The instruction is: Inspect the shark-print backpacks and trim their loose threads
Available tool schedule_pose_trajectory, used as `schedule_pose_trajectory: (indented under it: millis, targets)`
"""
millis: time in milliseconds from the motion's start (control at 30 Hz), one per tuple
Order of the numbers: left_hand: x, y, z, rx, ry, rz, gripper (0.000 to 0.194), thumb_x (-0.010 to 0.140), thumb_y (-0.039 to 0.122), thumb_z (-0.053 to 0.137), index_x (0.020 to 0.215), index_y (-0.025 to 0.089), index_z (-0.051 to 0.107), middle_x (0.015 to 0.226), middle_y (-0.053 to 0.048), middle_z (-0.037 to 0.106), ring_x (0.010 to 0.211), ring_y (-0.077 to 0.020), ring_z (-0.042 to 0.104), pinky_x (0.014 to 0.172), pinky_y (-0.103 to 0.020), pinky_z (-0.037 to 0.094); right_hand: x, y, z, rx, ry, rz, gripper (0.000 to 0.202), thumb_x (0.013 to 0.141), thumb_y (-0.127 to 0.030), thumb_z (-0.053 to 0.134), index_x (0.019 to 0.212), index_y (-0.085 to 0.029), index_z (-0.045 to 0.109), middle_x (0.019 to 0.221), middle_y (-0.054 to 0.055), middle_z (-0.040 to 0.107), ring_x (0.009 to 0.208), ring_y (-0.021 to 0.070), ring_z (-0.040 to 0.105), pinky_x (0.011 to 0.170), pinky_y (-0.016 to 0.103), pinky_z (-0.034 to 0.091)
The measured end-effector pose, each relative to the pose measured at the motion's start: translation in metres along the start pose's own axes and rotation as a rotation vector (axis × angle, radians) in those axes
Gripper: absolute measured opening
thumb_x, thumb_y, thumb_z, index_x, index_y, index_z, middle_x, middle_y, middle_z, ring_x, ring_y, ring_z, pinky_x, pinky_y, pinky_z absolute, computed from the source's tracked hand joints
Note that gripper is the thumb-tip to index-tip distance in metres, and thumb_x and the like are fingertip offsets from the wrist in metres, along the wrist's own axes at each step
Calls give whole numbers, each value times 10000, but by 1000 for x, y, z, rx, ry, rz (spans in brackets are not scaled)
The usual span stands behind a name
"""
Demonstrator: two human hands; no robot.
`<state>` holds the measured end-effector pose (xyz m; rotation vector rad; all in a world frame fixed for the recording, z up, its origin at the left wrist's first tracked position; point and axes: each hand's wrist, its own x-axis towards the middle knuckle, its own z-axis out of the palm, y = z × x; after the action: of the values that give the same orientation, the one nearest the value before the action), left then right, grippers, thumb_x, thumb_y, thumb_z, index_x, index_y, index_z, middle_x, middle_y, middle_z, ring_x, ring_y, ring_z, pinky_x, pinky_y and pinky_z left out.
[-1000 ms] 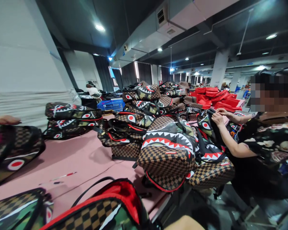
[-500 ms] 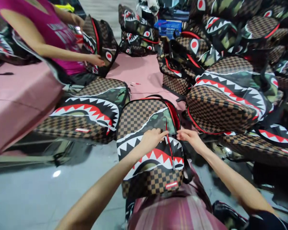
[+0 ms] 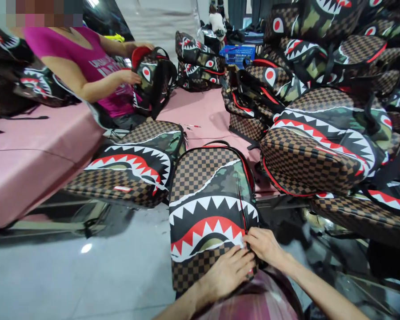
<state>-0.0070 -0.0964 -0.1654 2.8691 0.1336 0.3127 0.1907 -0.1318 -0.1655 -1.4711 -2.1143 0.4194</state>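
Observation:
A checkered backpack (image 3: pixel 200 182) with a shark-mouth and camouflage print stands upright in front of me, against my lap. My left hand (image 3: pixel 228 269) lies on its lower front, fingers stretched out and apart. With fingertips pinched together, my right hand (image 3: pixel 266 249) is at the lower end of the red-edged front zipper (image 3: pixel 242 209). Whatever sits between those fingertips is hidden. Behind the zipper, the red-lined opening of the main compartment (image 3: pixel 250 173) shows along the right side.
Similar backpacks lie at left (image 3: pixel 136 160) and right (image 3: pixel 320 138), with more piled behind. A co-worker in a pink shirt (image 3: pixel 103 66) handles another backpack (image 3: pixel 156 80) across the pink table (image 3: pixel 200 106). A blue basket (image 3: pixel 238 55) stands at the back.
Both my hands have moved down the backpack's front. The front zipper, gaping before, now shows as a narrower line. The co-worker's backpack has been turned, showing its red lining.

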Motion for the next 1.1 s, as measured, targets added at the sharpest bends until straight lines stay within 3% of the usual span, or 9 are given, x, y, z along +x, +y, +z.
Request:
schedule_pose_trajectory:
  millis: [167,300,367,533,633,733,900,1000,1100]
  targets:
    - [-5,-12,8,-70,-85,32,409,929,247,371,1332,177,379,1382,-53,433,1316,-176,318,1090,-367,266,75,26,-21,219,263,217,237,874,-247,481,704,-204,640,689,0,628,636,114,568,615,221,417]
    - [-1,-16,8,-151,-112,10,446,924,243,368,1364,176,331,1387,-71,421,1321,-192,311,1087,-387,271,163,68,-43,178,389,288,165,825,-284,549,737,-212,668,788,21,645,803,164,564,755,275,412]
    - [4,-15,4,-187,-117,-13,431,921,240,365,1346,171,362,1372,-78,441,1310,-200,333,1079,-395,282,182,83,-45,182,411,293,168,816,-308,557,739,-216,674,798,23,647,843,176,553,795,294,411]
    - [10,-43,-30,-243,76,-13,292,919,238,345,1099,202,572,1101,-18,657,1152,-124,509,988,-265,388,143,113,-20,180,537,466,350,899,-310,344,1117,-187,589,1167,85,564,1106,187,487,927,330,392]
    - [20,-106,-76,-4,369,-211,314,906,196,325,1101,210,571,1043,-30,669,1050,-124,562,882,-256,450,116,138,2,124,425,623,403,885,-256,309,1207,-151,528,1233,112,531,1159,200,463,980,353,362]
    - [51,-190,-123,90,440,-386,324,889,178,366,1157,174,547,1140,-101,612,1182,-229,455,999,-441,338,115,160,17,110,301,668,434,820,-228,432,1248,-197,499,1305,81,489,1187,223,441,985,363,358]
    - [109,-290,-161,283,162,-823,381,888,337,400,1189,139,522,1202,-144,562,1145,-305,459,922,-453,370,128,169,17,77,233,732,416,776,-162,465,1175,-251,546,1261,75,511,1129,247,471,929,370,376]
    - [114,-299,-172,130,-11,-867,357,867,363,438,1090,118,571,1013,-126,638,938,-244,570,819,-346,431,117,161,14,88,247,766,319,760,-126,449,1026,-213,603,1081,112,592,1019,245,531,846,352,407]
    - [93,-259,-192,58,131,-742,295,851,351,475,1012,129,586,931,-74,638,831,-187,577,761,-288,441,80,142,14,142,287,822,214,785,-159,407,880,-185,597,881,118,619,883,246,581,765,359,423]
